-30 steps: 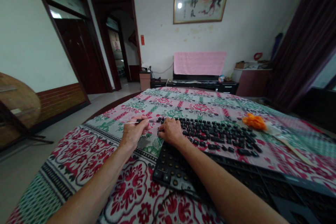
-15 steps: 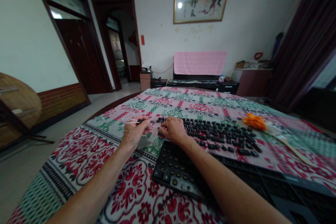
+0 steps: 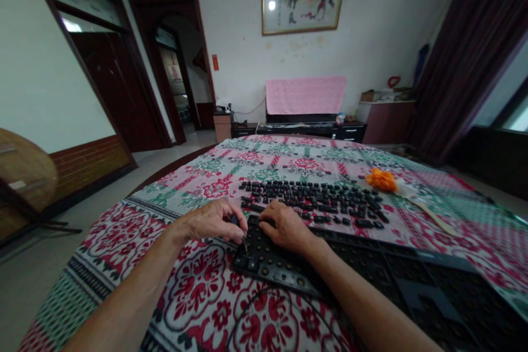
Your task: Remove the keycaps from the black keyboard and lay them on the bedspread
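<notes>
A black keyboard (image 3: 284, 272) lies on the patterned cloth, most of its key places bare, with a few caps at its lower left corner. My left hand (image 3: 220, 220) is closed around a slim dark-handled tool (image 3: 234, 220), whose thin metal end points down at the keyboard's left part. Over the keyboard's upper left edge rests my right hand (image 3: 284, 225), fingers bent and drawn together; what they hold, if anything, is hidden. Loose black keycaps (image 3: 313, 195) are spread in rows just behind the keyboard.
To the right of the keycaps lies a brush with orange bristles (image 3: 381, 180) and a pale handle (image 3: 437, 220). A dark cable (image 3: 264, 292) curls in front of the keyboard. The tablecloth (image 3: 206, 286) covers the round table.
My left hand has come from beside the keycaps down to the keyboard's left part, turning the tool downward. The right hand has drawn back from the keycaps to the keyboard's edge.
</notes>
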### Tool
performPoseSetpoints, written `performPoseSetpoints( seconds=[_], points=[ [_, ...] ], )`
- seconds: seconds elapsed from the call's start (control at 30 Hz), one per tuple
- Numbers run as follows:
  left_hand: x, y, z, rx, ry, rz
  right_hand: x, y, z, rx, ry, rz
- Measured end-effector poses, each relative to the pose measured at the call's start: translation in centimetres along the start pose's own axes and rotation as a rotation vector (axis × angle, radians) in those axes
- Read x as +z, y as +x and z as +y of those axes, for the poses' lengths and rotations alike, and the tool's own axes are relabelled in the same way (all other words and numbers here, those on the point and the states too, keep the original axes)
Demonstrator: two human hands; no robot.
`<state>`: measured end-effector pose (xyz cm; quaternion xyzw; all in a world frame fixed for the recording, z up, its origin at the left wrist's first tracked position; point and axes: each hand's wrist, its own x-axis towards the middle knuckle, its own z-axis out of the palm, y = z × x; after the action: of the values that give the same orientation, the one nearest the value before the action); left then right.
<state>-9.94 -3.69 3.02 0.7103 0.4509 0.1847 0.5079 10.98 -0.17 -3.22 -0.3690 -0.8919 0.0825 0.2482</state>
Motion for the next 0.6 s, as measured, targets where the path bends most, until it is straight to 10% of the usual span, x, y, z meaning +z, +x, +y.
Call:
performPoseSetpoints(
  seconds=[0.6],
  points=[
    [3.4, 0.0, 1.8, -0.039, 0.366, -0.063, 0.5, -0.6, -0.2, 0.001, 0.020, 0.030]
  ],
)
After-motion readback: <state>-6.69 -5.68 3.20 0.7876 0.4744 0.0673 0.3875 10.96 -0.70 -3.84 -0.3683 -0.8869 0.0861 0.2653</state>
